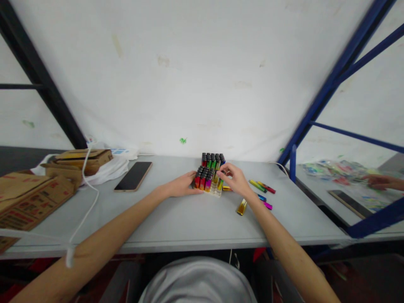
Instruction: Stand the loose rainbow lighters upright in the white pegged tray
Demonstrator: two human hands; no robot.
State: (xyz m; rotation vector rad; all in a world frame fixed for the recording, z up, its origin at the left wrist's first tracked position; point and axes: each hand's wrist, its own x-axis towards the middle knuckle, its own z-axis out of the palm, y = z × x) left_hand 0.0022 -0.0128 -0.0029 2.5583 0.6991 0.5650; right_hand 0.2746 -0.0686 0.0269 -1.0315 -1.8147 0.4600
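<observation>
A clear plastic tray point(217, 193) stands on the table, with rows of upright lighters point(202, 181) in red, orange and purple, all with black tops. Behind them is another block of black-topped lighters point(212, 160), mostly red, green and yellow. My left hand point(183, 184) grips the tray's left side, thumb in front and fingers round the back. At the tray's right side, my right hand point(232, 176) pinches a yellow-green lighter point(220, 184) near its top. Several cells at the tray's front right hold nothing.
Loose lighters lie right of the tray: gold point(241, 207), green point(258, 186), red point(268, 188) and magenta point(267, 205). A phone point(134, 176) and cardboard boxes point(38, 193) are on the left, with a white cable point(94, 198) hanging in front. A blue metal frame point(322, 92) borders the right; beyond it a co-worker's hand point(380, 182) shows.
</observation>
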